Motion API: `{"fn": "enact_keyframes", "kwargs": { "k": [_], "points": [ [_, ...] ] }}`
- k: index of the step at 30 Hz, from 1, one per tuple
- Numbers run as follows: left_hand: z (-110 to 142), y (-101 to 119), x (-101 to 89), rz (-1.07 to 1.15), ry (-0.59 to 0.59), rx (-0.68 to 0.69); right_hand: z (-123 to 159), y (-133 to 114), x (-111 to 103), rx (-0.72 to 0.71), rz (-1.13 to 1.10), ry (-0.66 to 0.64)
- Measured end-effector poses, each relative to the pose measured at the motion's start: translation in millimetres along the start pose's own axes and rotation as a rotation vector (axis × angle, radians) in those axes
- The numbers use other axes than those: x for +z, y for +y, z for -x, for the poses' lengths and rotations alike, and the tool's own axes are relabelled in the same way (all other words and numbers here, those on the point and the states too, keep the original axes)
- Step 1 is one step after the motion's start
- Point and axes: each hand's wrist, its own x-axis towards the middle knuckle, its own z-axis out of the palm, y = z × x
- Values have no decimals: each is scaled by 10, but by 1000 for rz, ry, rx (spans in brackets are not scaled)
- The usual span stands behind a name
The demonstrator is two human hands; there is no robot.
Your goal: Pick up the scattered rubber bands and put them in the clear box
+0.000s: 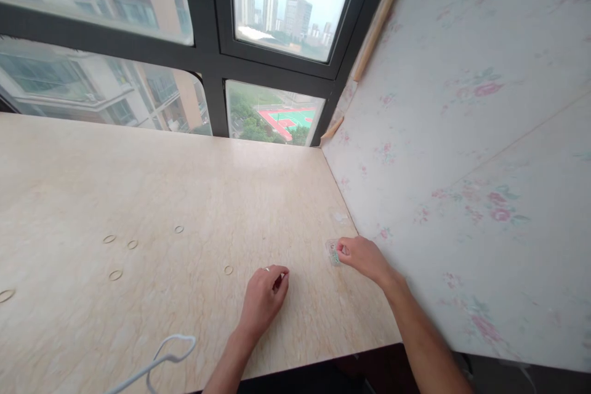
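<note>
My right hand (364,258) is over a small clear plastic packet or case (331,249) by the wall, thumb and forefinger pinched together. Green and dark spots show in the packet. Whatever sits between those fingertips is too small to make out. To the left, my left hand (266,295) rests on the marble-patterned counter (203,197) with fingers curled and tips together. What it holds, if anything, is hidden. A small pale thing, perhaps a ring, shows by its knuckles. Nearest to it lies a thin yellowish loop (228,270), flat on the counter.
More thin loops (115,275) are scattered across the left side. A white cable (173,357) curls up at the front left. A clear plastic scrap (340,217) lies by the flowered wall (462,166). Dark-framed windows (277,68) bound the back.
</note>
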Motion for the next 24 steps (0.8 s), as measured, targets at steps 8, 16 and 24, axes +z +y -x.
{"fn": "enact_keyframes", "kwargs": {
  "k": [8, 16, 24],
  "points": [
    [-5, 16, -9, -19, -18, -6, 17, 78, 101, -31, 48, -37],
    [-18, 17, 3, -35, -13, -4, 38, 91, 97, -59, 36, -22],
    [-17, 19, 1, -34, -31, -10, 126, 91, 47, -57, -25, 30]
  ]
}}
